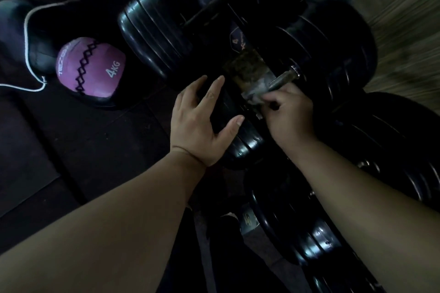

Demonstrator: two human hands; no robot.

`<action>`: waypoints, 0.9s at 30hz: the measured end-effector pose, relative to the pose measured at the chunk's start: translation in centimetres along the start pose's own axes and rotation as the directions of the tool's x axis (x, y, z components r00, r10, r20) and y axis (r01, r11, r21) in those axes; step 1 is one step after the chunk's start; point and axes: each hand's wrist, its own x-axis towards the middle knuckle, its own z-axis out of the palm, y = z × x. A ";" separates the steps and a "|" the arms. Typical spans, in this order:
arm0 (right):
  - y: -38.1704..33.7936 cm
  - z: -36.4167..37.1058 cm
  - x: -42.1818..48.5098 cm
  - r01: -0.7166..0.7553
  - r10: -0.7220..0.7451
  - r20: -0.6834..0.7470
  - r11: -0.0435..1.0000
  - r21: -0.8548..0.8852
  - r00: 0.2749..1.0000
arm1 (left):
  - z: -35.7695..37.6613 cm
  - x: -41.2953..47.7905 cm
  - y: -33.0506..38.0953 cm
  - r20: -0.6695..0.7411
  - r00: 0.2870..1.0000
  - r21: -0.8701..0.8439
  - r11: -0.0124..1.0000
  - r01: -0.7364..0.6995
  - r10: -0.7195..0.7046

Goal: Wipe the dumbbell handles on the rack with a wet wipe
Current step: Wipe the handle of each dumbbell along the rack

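Note:
A black dumbbell lies on the rack in the dim middle of the view, its metal handle (283,78) running up to the right. My right hand (289,112) grips a crumpled pale wet wipe (256,94) around the lower part of that handle. My left hand (202,121) rests with spread fingers on the dumbbell's near black head (240,140). The far head (342,54) sits to the upper right. Another dumbbell handle (209,7) shows further back.
A purple 4 kg medicine ball (89,69) lies on the dark floor at left, next to a white cord (28,31). More black dumbbell heads (309,240) fill the lower right. A strip of wooden floor (404,19) shows at the upper right.

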 end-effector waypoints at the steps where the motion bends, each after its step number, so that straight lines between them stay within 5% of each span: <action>1: -0.1 -0.3 0.3 -0.095 0.102 -0.090 0.993 0.073 0.991 | 0.0 0.0 0.0 0.001 1.000 0.000 1.000 -0.001 0.001; 6: -0.4 1.1 0.1 -0.404 0.466 -0.184 0.867 0.292 0.865 | -0.2 0.1 0.0 -0.001 1.000 0.005 1.000 -0.001 0.001; 10: -1.0 1.7 -0.8 -0.538 0.537 0.106 0.769 0.345 0.837 | -0.2 0.2 0.1 0.005 1.000 0.021 1.000 -0.005 0.005; 13: -0.6 0.8 0.0 -0.549 0.635 -0.039 0.696 0.464 0.772 | -0.1 0.1 0.1 -0.007 1.000 0.006 1.000 -0.011 0.011; 16: -0.2 0.2 1.1 -0.521 0.777 -0.117 0.516 0.680 0.618 | -0.1 0.1 0.0 -0.003 1.000 -0.005 1.000 -0.020 0.020; 18: -0.7 0.6 1.1 -0.529 0.786 -0.055 0.464 0.711 0.615 | -0.2 0.2 0.0 -0.001 1.000 0.007 1.000 -0.029 0.029; 22: -1.8 1.2 -0.9 -0.612 0.678 0.155 0.512 0.602 0.719 | -0.1 0.3 -0.1 -0.010 0.999 0.018 0.999 -0.038 0.039; 27: -1.7 0.2 0.4 -0.491 0.771 -0.041 0.444 0.750 0.635 | 0.0 0.2 -0.3 -0.010 0.999 0.024 0.998 -0.053 0.053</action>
